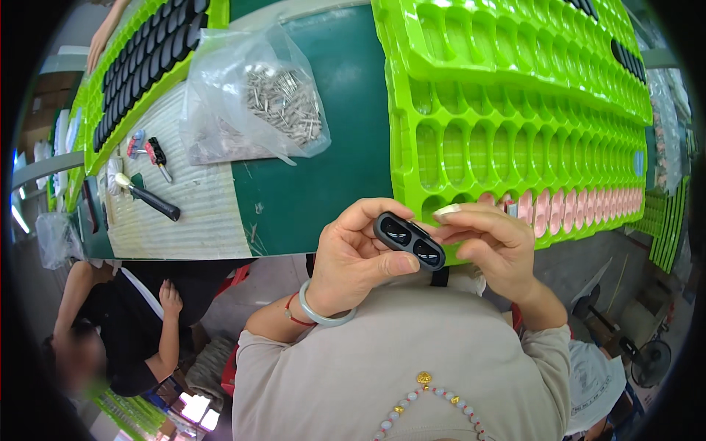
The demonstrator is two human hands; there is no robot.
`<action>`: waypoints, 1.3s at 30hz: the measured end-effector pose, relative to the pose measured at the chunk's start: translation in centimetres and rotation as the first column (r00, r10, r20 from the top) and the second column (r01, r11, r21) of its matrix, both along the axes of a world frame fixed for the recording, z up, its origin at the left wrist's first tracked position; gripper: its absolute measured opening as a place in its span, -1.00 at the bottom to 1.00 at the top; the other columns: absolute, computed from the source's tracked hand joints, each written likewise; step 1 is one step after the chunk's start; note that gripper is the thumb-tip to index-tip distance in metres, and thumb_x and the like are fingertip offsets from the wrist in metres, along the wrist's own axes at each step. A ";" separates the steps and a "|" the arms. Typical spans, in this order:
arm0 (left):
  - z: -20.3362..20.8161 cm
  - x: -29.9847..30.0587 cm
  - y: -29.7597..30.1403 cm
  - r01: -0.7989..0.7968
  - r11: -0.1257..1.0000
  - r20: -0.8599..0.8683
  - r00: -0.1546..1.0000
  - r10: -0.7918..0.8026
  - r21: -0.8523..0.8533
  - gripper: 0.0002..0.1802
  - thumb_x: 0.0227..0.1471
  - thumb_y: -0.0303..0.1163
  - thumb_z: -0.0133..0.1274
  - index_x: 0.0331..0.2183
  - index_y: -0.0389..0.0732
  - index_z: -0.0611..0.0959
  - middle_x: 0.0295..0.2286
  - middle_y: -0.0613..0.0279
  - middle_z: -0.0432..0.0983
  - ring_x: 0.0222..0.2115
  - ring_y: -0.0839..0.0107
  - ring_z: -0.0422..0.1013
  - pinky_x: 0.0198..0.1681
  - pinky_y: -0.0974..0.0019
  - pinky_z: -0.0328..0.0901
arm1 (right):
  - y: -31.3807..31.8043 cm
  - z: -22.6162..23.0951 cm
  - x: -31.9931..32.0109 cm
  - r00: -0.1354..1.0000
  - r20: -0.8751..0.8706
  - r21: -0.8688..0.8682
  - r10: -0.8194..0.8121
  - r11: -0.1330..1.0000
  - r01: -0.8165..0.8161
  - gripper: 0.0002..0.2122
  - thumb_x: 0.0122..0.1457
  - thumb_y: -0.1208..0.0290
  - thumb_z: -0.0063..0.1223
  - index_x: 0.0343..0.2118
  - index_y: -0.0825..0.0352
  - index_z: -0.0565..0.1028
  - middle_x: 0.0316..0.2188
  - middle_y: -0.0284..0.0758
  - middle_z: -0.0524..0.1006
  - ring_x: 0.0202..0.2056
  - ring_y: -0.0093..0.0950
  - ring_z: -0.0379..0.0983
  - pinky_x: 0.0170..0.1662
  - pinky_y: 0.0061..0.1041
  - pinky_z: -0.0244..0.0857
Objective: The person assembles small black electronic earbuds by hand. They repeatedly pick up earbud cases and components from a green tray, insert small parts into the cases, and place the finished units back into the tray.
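A black earbud charging case part (pixel 409 241) with two glossy oval wells is tilted above the table's front edge. My left hand (pixel 353 253) grips it, thumb along the near side and fingers behind. My right hand (pixel 493 239) is at the case's right end, its fingers bent together; a white cover sits on one fingertip. What those fingers hold, if anything, is hidden. Just beyond my hands lies a bright green tray (pixel 441 192) of oval pockets, with a row of pink pieces (pixel 559 213) in its near pockets.
A clear plastic bag (pixel 254 103) of small metal pins lies on the green table (pixel 346 81). Left of it are a black-handled tool (pixel 153 200) and small screwdrivers (pixel 157 154). Another green tray (pixel 95 158) holds black pieces. A person in black (pixel 121 316) sits at the left.
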State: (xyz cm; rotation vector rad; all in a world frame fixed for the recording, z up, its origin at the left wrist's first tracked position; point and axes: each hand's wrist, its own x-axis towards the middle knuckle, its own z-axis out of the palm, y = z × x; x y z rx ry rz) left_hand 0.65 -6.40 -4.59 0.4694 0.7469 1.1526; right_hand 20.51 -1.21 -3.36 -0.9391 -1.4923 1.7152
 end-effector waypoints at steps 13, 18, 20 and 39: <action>2.8 4.5 4.0 -0.140 0.990 0.043 0.989 0.139 0.026 -0.42 -0.18 -0.63 0.15 -0.06 -0.26 0.36 0.02 0.07 0.20 0.01 0.35 0.20 0.07 0.28 0.13 | 0.0 0.3 -2.5 0.737 -0.489 -0.421 -0.467 0.866 0.270 -0.74 0.13 0.53 -0.07 -0.10 0.38 0.31 -0.17 -0.30 0.42 -0.14 -0.46 0.39 -0.10 -0.44 0.32; 7.6 2.9 10.6 0.296 0.919 -0.702 0.712 -0.029 0.262 -0.41 -0.20 -0.52 0.19 -0.06 -0.26 0.38 -0.11 0.16 0.34 -0.09 0.33 0.30 -0.05 0.28 0.21 | 3.7 1.2 2.1 0.703 -0.439 -0.419 -0.559 0.820 0.390 -0.75 0.24 0.36 -0.25 -0.06 0.32 0.24 -0.20 -0.25 0.42 -0.18 -0.35 0.43 -0.22 -0.39 0.41; 9.7 4.2 17.2 0.489 0.730 -0.862 0.423 0.279 0.477 -0.62 -0.15 -0.43 0.16 -0.20 -0.26 0.51 -0.24 0.16 0.45 -0.26 0.33 0.41 -0.22 0.32 0.30 | 4.4 1.5 4.5 0.699 -0.407 -0.421 -0.588 0.800 0.427 -0.75 0.24 0.37 -0.26 -0.05 0.32 0.21 -0.22 -0.24 0.42 -0.20 -0.35 0.44 -0.28 -0.42 0.43; 0.9 37.2 46.2 0.670 0.742 -0.998 0.058 -0.024 0.021 -0.76 -0.22 -0.41 0.17 -0.51 -0.41 0.57 -0.52 0.09 0.53 -0.63 0.35 0.49 -0.64 0.37 0.37 | 2.6 1.0 15.8 0.626 -0.319 -0.401 -0.712 0.700 0.591 -0.58 0.19 0.46 -0.17 0.09 0.37 0.07 -0.23 -0.28 0.36 -0.23 -0.43 0.41 -0.30 -0.46 0.46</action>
